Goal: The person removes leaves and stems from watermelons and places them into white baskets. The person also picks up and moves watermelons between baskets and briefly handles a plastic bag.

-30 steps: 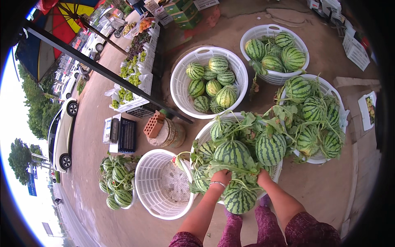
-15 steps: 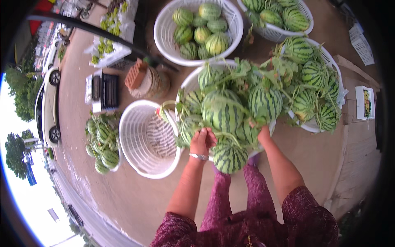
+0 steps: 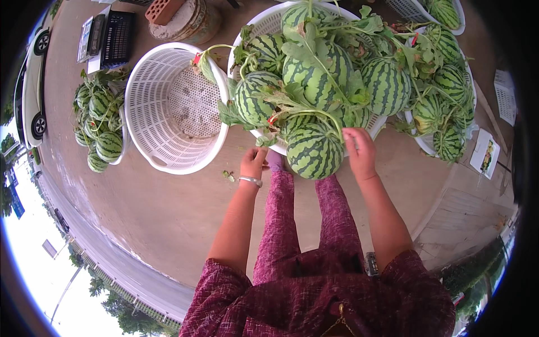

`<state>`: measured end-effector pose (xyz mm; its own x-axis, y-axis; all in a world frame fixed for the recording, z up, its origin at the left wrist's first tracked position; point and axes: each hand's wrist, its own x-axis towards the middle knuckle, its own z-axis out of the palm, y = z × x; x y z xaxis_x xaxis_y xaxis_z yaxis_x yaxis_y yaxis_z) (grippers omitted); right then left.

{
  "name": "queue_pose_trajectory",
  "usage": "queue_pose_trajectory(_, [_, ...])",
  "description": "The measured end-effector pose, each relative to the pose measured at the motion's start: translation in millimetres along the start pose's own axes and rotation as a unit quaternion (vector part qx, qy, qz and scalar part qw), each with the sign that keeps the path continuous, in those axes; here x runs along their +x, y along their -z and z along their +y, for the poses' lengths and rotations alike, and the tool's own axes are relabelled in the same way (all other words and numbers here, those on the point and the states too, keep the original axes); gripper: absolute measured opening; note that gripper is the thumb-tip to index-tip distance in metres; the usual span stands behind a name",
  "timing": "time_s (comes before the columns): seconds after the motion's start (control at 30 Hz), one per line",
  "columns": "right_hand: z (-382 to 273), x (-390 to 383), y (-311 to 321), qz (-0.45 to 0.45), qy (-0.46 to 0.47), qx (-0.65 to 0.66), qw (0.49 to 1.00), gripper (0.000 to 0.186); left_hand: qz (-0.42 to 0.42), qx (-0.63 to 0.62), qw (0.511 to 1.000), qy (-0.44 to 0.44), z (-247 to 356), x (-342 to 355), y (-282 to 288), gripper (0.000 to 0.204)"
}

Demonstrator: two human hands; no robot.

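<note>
In front of me stands a white plastic basket (image 3: 240,50) heaped with striped watermelons, their leaves and vines still on. At its near edge a round watermelon (image 3: 314,153) sits above my knees, a curved green stem (image 3: 331,118) running to it. My right hand (image 3: 361,154) is beside this melon, fingertips pinched together at the stem. Lower left of the heap is my left hand (image 3: 254,164), its fingers curled in; whatever is in them is too small to tell. A silver bracelet (image 3: 250,181) circles that wrist. Red bits show on some stems.
Left of the heap stands an empty white basket (image 3: 154,106). Farther left, small watermelons (image 3: 101,123) fill another container. Bricks (image 3: 164,10) rest on a round drum behind. At right is a second full basket (image 3: 422,147). Leaf scraps (image 3: 228,176) lie on the ground.
My left hand has drawn back from the melons toward the lower left. My right hand has come from the heap's right side to the near melon's stem. The whole view has shifted downward.
</note>
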<state>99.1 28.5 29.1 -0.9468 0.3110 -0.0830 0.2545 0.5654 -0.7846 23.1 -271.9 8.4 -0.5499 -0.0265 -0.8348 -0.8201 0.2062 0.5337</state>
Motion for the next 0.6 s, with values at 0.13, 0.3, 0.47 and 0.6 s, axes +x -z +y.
queue_pose_trajectory(0.13, [-40.3, 36.8, -31.9, -0.005, 0.108, -0.122, 0.987, 0.031, 0.008, 0.286, 0.873, -0.396, 30.0, 36.5, -44.5, 0.025])
queue_pose_trajectory(0.3, [-35.1, 65.9, -47.6, -0.067, 0.019, -0.255, 0.964, 0.028, 0.03, 0.439, 0.762, -0.476, 64.5, 61.0, -84.8, 0.034])
queue_pose_trajectory(0.47, [-21.8, 64.0, -46.4, -0.048, 0.021, -0.18, 0.982, 0.018, 0.021, 0.528, 0.68, -0.509, 65.9, 57.1, -90.7, 0.023])
queue_pose_trajectory(0.6, [-26.1, 58.5, -34.1, -0.051, 0.056, -0.155, 0.985, 0.017, 0.002, 0.537, 0.653, -0.533, 58.8, 38.7, -83.5, 0.017])
